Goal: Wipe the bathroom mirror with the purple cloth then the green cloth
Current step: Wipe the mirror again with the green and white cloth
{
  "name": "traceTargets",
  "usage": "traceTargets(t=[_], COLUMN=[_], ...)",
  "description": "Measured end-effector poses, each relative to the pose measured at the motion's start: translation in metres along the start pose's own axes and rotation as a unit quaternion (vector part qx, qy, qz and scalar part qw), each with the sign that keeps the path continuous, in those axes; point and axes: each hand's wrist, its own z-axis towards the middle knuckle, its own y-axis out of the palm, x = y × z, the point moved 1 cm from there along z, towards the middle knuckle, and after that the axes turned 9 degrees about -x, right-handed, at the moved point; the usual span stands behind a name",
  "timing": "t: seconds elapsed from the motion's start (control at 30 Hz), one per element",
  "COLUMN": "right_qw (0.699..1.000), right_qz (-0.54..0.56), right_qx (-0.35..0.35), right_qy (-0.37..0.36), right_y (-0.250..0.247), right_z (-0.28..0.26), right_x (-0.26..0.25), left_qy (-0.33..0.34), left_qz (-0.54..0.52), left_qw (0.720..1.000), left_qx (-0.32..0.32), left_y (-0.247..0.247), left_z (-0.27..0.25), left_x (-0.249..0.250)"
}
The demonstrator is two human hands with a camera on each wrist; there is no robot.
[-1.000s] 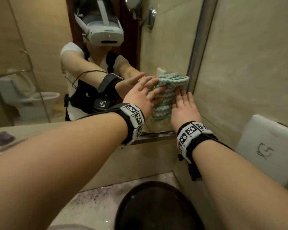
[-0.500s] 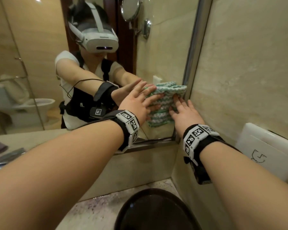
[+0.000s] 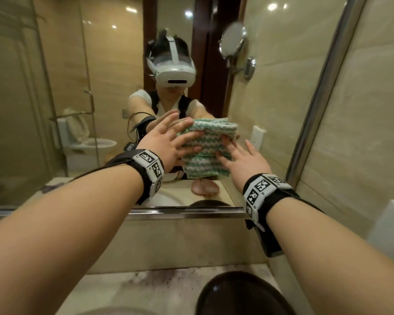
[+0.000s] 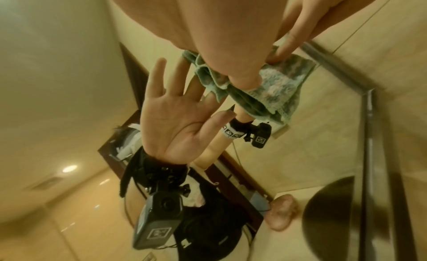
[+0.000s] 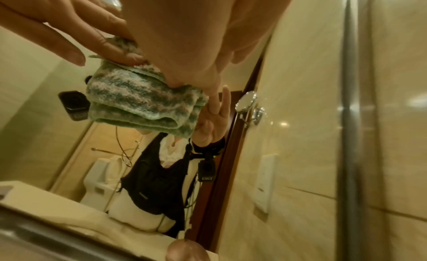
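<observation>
A folded green-and-white cloth (image 3: 208,147) lies flat against the bathroom mirror (image 3: 105,71), low and right of its middle. My left hand (image 3: 166,144) presses its left side with straight, spread fingers. My right hand (image 3: 242,161) presses its lower right side, fingers also straight. The left wrist view shows the cloth (image 4: 275,89) under my fingertips (image 4: 245,80), with an open palm mirrored below. The right wrist view shows the cloth (image 5: 143,104) doubled by its reflection. A dark purplish patch (image 3: 51,188), maybe the purple cloth, shows mirrored on the counter at left.
The mirror's metal frame runs along the bottom (image 3: 187,212) and up the right side (image 3: 316,110). A dark round basin (image 3: 243,292) sits in the marble counter (image 3: 146,287) below. A white box (image 3: 389,228) hangs on the right wall. A pink object (image 3: 205,187) appears mirrored under the cloth.
Both hands have slid the green cloth leftward, away from the mirror's right frame. My view has tilted up, so more of the mirror shows.
</observation>
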Motion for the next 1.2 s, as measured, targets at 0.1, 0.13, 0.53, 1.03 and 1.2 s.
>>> traceTargets(t=[0.1, 0.13, 0.53, 1.03, 1.2], right_qw=[1.000, 1.000, 0.995, 0.993, 0.993], right_qz=[-0.002, -0.005, -0.022, 0.004, -0.023], right_qx=[0.012, 0.022, 0.079, 0.117, 0.111], right_qy=[-0.016, -0.021, -0.052, 0.002, 0.044], right_y=[-0.021, -0.027, -0.105, -0.120, -0.104], right_z=[0.005, 0.009, 0.025, 0.029, 0.028], right_x=[-0.025, -0.033, -0.120, -0.153, -0.127], left_qy=[-0.051, -0.064, -0.175, -0.179, -0.134], left_qz=[0.047, 0.059, 0.106, 0.057, 0.039], left_qw=[0.997, 0.996, 0.971, 0.978, 0.989], left_qx=[-0.018, -0.016, -0.120, -0.093, -0.055], left_y=[0.017, 0.018, 0.026, 0.041, 0.026], left_z=[-0.021, -0.029, -0.107, -0.126, -0.103], left_x=[-0.022, -0.028, -0.091, -0.117, -0.111])
